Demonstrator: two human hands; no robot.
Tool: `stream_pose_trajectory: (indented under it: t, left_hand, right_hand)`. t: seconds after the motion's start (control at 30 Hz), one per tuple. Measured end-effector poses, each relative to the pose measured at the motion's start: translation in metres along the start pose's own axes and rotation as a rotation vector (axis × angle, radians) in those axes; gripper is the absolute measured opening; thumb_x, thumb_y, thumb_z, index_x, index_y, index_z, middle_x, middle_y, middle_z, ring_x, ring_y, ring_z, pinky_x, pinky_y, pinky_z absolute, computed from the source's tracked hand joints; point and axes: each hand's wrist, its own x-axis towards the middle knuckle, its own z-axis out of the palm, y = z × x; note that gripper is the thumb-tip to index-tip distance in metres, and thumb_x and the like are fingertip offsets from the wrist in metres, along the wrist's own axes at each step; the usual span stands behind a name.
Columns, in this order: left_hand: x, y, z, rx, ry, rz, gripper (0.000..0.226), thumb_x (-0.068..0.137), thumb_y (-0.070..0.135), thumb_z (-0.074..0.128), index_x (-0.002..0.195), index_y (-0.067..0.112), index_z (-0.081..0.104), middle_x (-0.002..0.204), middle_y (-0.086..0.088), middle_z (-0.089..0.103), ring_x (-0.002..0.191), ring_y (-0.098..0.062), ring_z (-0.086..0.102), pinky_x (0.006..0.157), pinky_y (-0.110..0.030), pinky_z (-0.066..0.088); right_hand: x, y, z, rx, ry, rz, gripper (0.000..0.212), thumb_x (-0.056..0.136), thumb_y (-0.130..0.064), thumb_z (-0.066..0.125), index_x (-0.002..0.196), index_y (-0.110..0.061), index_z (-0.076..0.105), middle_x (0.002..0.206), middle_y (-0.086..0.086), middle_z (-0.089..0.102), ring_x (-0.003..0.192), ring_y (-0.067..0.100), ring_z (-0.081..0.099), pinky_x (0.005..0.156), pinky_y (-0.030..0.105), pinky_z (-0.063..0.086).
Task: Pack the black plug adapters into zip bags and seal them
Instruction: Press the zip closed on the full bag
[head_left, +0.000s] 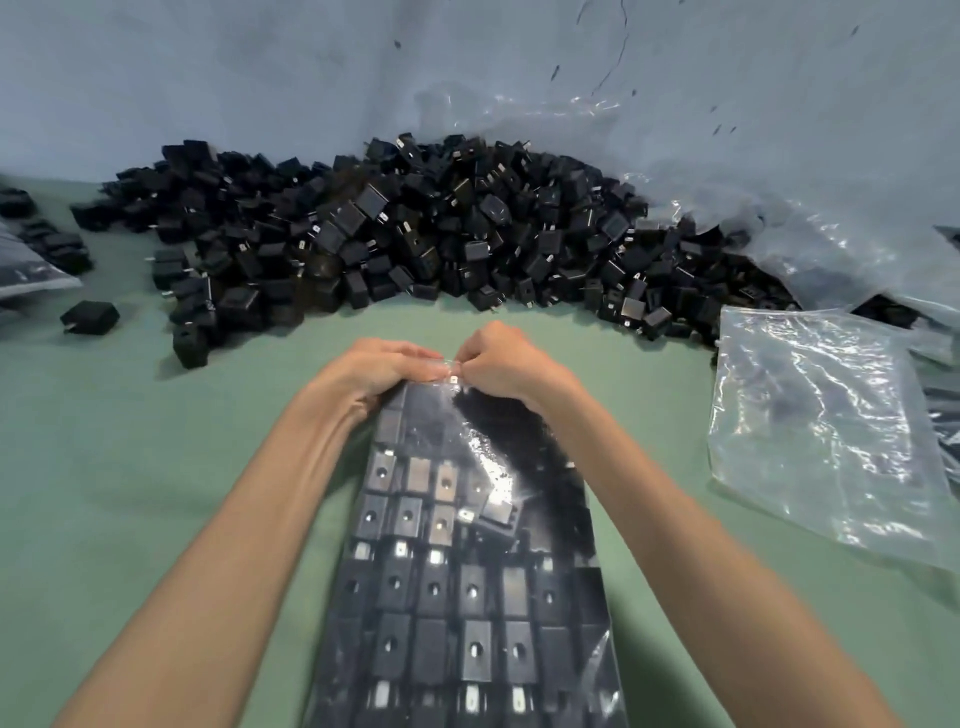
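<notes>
Head view, listed near to far.

1. Filled zip bag (467, 571): lies flat on the green table (156, 493), centred between the two forearms. Its long axis runs straight away from the person. The mouth is at the far end, and the near end is cut off by the lower edge of the view.
2. Packed adapters (475, 587): black, set in rows inside the bag, most showing a face with a small round hole. Near the mouth the rows loosen and one piece sits tilted.
3. Left hand (379, 371): fingers curled, pinching the bag's far edge left of centre.
4. Right hand (506, 364): fingers curled, pinching the same edge just to the right. The fingertips of the two hands almost meet.
5. Empty clear bags (815, 431): a flat stack on the table at the right, well apart from the filled bag.
6. Single loose adapter (89, 317): alone on the table at the left.
7. Pile of loose adapters (395, 239): a wide black heap across the far side of the table, against a blue-grey backdrop (260, 78).
8. Crumpled clear sack (779, 234): far right, touching the pile's right end.
9. Other filled bags (31, 270): left edge, partly out of view.
</notes>
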Motion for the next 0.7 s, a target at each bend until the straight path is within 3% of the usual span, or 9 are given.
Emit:
stream_pose_trajectory:
  t: [0.1, 0.17, 0.27, 0.33, 0.4, 0.47, 0.53, 0.63, 0.7]
  left_hand:
    - [0.002, 0.003, -0.010, 0.273, -0.003, 0.096, 0.023, 0.059, 0.019, 0.084, 0.080, 0.022, 0.074, 0.080, 0.003, 0.073, 0.082, -0.012, 0.065, 0.078, -0.023, 0.049]
    - [0.004, 0.005, -0.017, 0.425, -0.014, 0.107, 0.011, 0.072, 0.022, 0.081, 0.076, 0.030, 0.074, 0.087, 0.008, 0.071, 0.092, -0.010, 0.061, 0.089, -0.027, 0.042]
    - [0.004, 0.005, -0.020, 0.533, -0.023, 0.106, 0.011, 0.080, 0.024, 0.075, 0.074, 0.034, 0.074, 0.084, 0.014, 0.069, 0.089, -0.002, 0.058, 0.074, -0.019, 0.040]
    - [0.005, 0.004, -0.020, 0.572, -0.014, 0.114, 0.016, 0.083, 0.023, 0.073, 0.071, 0.033, 0.073, 0.080, 0.014, 0.069, 0.086, -0.001, 0.058, 0.067, -0.016, 0.036]
    - [0.006, 0.002, -0.021, 0.600, 0.000, 0.106, 0.018, 0.084, 0.021, 0.072, 0.070, 0.032, 0.072, 0.082, 0.011, 0.070, 0.087, -0.004, 0.058, 0.069, -0.019, 0.036]
    - [0.007, 0.001, -0.020, 0.624, -0.005, 0.099, 0.020, 0.086, 0.020, 0.070, 0.071, 0.033, 0.071, 0.085, 0.010, 0.069, 0.089, -0.005, 0.058, 0.082, -0.025, 0.038]
    - [0.007, 0.002, -0.017, 0.652, -0.005, 0.113, 0.022, 0.086, 0.019, 0.069, 0.070, 0.033, 0.069, 0.081, 0.015, 0.066, 0.086, -0.001, 0.056, 0.088, -0.027, 0.038]
    - [0.006, 0.005, -0.009, 0.726, -0.007, 0.151, 0.016, 0.087, 0.022, 0.068, 0.074, 0.031, 0.068, 0.076, 0.018, 0.062, 0.078, 0.001, 0.054, 0.078, -0.023, 0.041]
    - [0.006, 0.008, -0.002, 0.771, 0.002, 0.178, 0.009, 0.087, 0.026, 0.069, 0.080, 0.030, 0.071, 0.074, 0.018, 0.062, 0.077, 0.000, 0.056, 0.076, -0.024, 0.042]
  right_hand:
    - [-0.002, -0.002, 0.014, -0.090, 0.155, -0.074, 0.017, 0.082, -0.011, 0.058, 0.084, -0.008, 0.074, 0.077, 0.008, 0.067, 0.074, 0.022, 0.058, 0.061, 0.031, 0.046]
    - [-0.003, 0.001, 0.014, 0.032, 0.148, -0.129, 0.010, 0.084, -0.014, 0.067, 0.086, -0.015, 0.076, 0.068, -0.003, 0.063, 0.069, 0.014, 0.056, 0.057, 0.023, 0.042]
    - [-0.001, 0.006, -0.004, 0.048, -0.055, -0.159, 0.009, 0.086, -0.023, 0.068, 0.091, -0.020, 0.075, 0.071, -0.006, 0.065, 0.062, 0.003, 0.051, 0.048, 0.011, 0.035]
    - [0.001, 0.014, -0.019, -0.039, -0.143, -0.130, 0.010, 0.087, -0.024, 0.067, 0.093, -0.021, 0.074, 0.077, -0.006, 0.068, 0.067, 0.004, 0.056, 0.059, 0.015, 0.041]
    - [0.002, 0.026, -0.031, -0.076, -0.171, -0.112, 0.007, 0.088, -0.022, 0.067, 0.090, -0.020, 0.073, 0.070, -0.015, 0.064, 0.069, 0.000, 0.057, 0.066, 0.017, 0.040]
    - [-0.002, 0.033, -0.034, -0.062, -0.178, -0.133, 0.005, 0.088, -0.021, 0.067, 0.086, -0.020, 0.071, 0.065, -0.021, 0.061, 0.063, -0.007, 0.055, 0.061, 0.013, 0.037]
    - [-0.005, 0.035, -0.031, -0.080, -0.174, -0.150, 0.011, 0.090, -0.018, 0.063, 0.094, -0.012, 0.072, 0.074, -0.014, 0.064, 0.067, -0.002, 0.055, 0.061, 0.014, 0.038]
    - [-0.004, 0.034, -0.021, -0.182, -0.148, -0.156, 0.020, 0.092, -0.004, 0.053, 0.102, -0.004, 0.070, 0.099, 0.004, 0.069, 0.084, 0.012, 0.054, 0.069, 0.020, 0.040]
    - [-0.004, 0.032, -0.020, -0.197, -0.136, -0.123, 0.024, 0.089, 0.000, 0.050, 0.099, -0.006, 0.072, 0.096, 0.004, 0.067, 0.086, 0.014, 0.053, 0.062, 0.019, 0.040]
